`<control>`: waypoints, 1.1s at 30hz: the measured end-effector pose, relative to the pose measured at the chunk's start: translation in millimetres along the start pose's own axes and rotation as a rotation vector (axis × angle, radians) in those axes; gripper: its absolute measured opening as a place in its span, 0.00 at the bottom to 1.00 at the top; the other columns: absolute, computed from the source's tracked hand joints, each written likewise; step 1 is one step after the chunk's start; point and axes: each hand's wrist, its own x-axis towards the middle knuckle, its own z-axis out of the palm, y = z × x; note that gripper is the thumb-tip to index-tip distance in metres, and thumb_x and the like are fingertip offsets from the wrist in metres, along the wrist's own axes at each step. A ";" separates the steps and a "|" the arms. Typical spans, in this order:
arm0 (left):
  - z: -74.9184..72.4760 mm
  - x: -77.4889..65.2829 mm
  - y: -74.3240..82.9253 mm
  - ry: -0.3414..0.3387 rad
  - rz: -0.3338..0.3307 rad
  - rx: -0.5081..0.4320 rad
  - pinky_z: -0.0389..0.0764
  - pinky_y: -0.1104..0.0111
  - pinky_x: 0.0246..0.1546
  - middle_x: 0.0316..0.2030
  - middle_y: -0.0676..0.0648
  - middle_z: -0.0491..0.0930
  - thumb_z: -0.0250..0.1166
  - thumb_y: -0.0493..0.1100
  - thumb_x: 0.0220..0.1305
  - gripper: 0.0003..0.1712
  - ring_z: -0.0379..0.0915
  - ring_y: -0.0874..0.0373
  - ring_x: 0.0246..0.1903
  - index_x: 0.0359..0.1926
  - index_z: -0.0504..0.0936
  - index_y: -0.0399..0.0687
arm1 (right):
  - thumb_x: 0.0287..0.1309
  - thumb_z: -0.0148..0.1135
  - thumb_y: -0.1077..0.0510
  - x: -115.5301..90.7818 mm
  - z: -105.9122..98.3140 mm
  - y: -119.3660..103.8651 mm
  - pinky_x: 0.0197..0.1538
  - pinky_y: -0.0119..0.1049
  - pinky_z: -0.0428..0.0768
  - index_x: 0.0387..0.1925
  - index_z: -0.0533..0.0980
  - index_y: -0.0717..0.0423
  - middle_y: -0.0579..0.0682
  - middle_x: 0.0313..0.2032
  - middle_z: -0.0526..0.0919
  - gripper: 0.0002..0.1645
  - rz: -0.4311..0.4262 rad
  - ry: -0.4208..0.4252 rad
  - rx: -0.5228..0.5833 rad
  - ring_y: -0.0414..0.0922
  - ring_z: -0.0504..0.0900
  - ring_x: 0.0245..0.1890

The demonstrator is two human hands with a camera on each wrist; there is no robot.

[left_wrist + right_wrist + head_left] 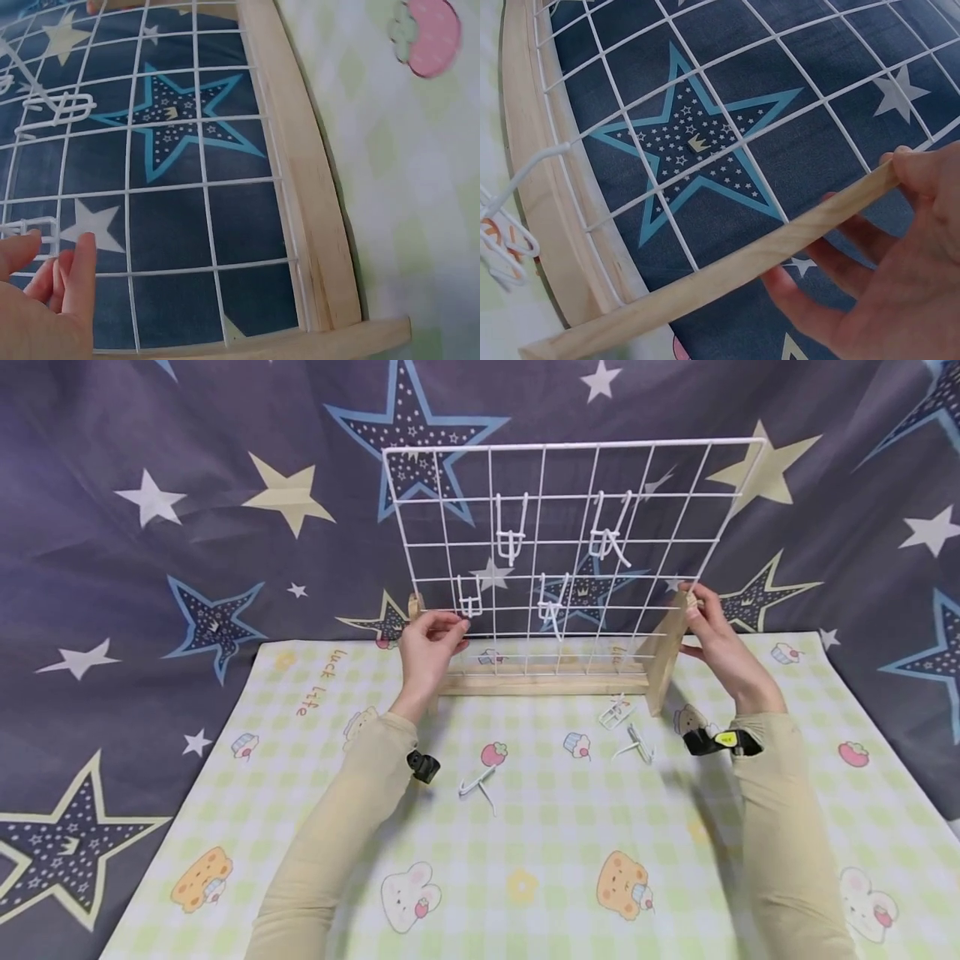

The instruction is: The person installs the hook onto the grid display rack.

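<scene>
A white wire grid panel (570, 539) stands in a wooden stand (540, 685) on the table. My left hand (427, 656) is at the panel's lower left, its thumb and fingers pinching the bottom of a white wire hook (470, 604). In the left wrist view that hook (46, 225) is partly covered by the thumb. My right hand (723, 647) grips the stand's right wooden upright (727, 281), thumb at its top end and fingers curled beneath. Other white hooks hang on the panel: one upper left (512, 539), one upper right (606, 539), one lower middle (551, 607).
Loose white hooks lie on the table: one (615, 714) by the stand's right foot, one (636, 745) just in front of it, one (480, 785) nearer the left forearm. A checked, printed cloth (525, 835) covers the table. Behind hangs a dark star-patterned curtain (90, 568).
</scene>
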 end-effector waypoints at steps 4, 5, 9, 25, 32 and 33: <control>-3.2 -4.4 -2.0 -0.022 0.022 0.047 0.84 0.67 0.34 0.29 0.44 0.80 0.67 0.28 0.58 0.07 0.78 0.59 0.27 0.38 0.80 0.26 | 0.72 0.39 0.43 0.6 -0.7 -1.4 0.67 0.56 0.52 0.71 0.49 0.34 0.56 0.70 0.45 0.29 0.001 -0.015 0.018 0.48 0.50 0.68; -3.3 -5.0 -2.7 -0.034 0.031 0.067 0.85 0.67 0.33 0.29 0.43 0.80 0.67 0.28 0.58 0.07 0.78 0.58 0.27 0.37 0.80 0.27 | 0.72 0.39 0.43 0.3 -1.4 -2.2 0.67 0.56 0.52 0.71 0.49 0.35 0.56 0.70 0.44 0.29 0.003 -0.016 0.013 0.48 0.50 0.68; -5.2 -9.0 -9.9 -0.103 0.107 0.263 0.83 0.70 0.33 0.30 0.40 0.82 0.67 0.30 0.58 0.04 0.78 0.57 0.27 0.35 0.81 0.31 | 0.72 0.38 0.43 -0.1 -3.4 -4.8 0.67 0.54 0.54 0.72 0.48 0.36 0.57 0.70 0.45 0.30 0.007 -0.014 -0.033 0.48 0.51 0.68; -19.7 -22.3 -37.0 -0.531 0.111 0.516 0.81 0.66 0.40 0.36 0.42 0.82 0.67 0.32 0.59 0.06 0.78 0.51 0.35 0.38 0.82 0.33 | 0.73 0.38 0.44 0.8 -1.9 -4.0 0.69 0.56 0.50 0.71 0.49 0.37 0.59 0.68 0.47 0.29 -0.004 -0.026 -0.046 0.51 0.54 0.67; -23.1 -24.6 -40.1 -0.830 0.187 0.578 0.81 0.67 0.41 0.35 0.44 0.83 0.69 0.31 0.57 0.10 0.78 0.53 0.37 0.40 0.82 0.31 | 0.73 0.37 0.43 0.8 -2.7 -5.1 0.69 0.57 0.51 0.72 0.47 0.39 0.60 0.70 0.45 0.30 0.003 -0.029 -0.068 0.52 0.53 0.67; -23.5 -24.7 -41.6 -0.858 0.176 0.572 0.81 0.68 0.41 0.35 0.44 0.82 0.68 0.31 0.57 0.10 0.78 0.53 0.36 0.41 0.82 0.31 | 0.73 0.37 0.43 0.2 -3.2 -5.4 0.69 0.57 0.51 0.72 0.47 0.39 0.60 0.70 0.45 0.30 0.004 -0.027 -0.071 0.52 0.53 0.67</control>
